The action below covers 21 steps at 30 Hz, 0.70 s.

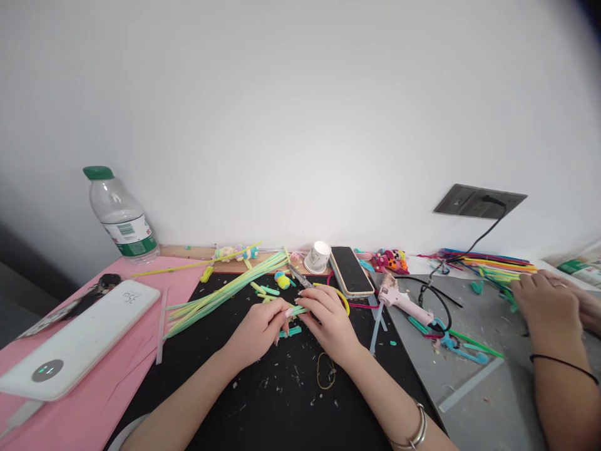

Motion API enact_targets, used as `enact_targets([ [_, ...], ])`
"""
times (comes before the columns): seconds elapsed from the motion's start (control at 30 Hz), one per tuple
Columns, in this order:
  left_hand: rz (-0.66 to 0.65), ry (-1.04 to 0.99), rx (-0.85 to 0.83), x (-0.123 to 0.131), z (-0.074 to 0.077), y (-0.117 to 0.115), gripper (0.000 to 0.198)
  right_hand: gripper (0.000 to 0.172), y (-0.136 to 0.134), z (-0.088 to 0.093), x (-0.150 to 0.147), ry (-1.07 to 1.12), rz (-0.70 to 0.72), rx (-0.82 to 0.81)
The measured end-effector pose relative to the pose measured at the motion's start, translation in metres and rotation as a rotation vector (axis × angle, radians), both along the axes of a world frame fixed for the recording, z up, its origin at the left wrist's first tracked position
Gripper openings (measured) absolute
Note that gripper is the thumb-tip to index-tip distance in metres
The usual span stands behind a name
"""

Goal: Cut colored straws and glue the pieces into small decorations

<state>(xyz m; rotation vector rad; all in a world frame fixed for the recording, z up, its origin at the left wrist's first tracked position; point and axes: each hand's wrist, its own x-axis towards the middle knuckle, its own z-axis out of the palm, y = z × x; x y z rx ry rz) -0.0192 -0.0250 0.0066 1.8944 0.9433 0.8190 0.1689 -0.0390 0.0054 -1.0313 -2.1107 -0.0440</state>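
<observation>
Between my hands is a short bundle of light green pipe cleaner (pixel 297 310). Fingertips of my left hand (pixel 256 329) pinch one end of it. My right hand (pixel 331 319) grips the other end, its fingers bent around it. Just below, a teal piece of pipe cleaner (pixel 290 331) lies on the black mat (pixel 263 407). Scissors (pixel 300 277) rest beyond my right hand, their blades pointing away from me. Beside them sits a small yellow and blue fuzzy ball (pixel 282 280). Long green and yellow pipe cleaners (pixel 225 294) spread to the left.
A paper cup (pixel 318 257) and a phone (pixel 351 271) stand near the wall. Right of them lies a pink glue gun (pixel 404 302) with its cord. A power bank (pixel 84 338) and a bottle (pixel 124 216) are left. Another person's hand (pixel 547 304) works at the right.
</observation>
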Motion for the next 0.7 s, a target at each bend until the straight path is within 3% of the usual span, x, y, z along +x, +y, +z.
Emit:
enact_targets([
  [0.33,-0.023,0.007,-0.053,0.0003,-0.0014,0.0010,0.034,0.013,0.0002,-0.0001,0.0000,0.077,0.011,-0.046],
  [0.7,-0.020,0.028,-0.058,0.0005,-0.0032,0.0009,0.036,0.010,0.0004,-0.0022,0.0012,0.122,0.017,-0.075],
])
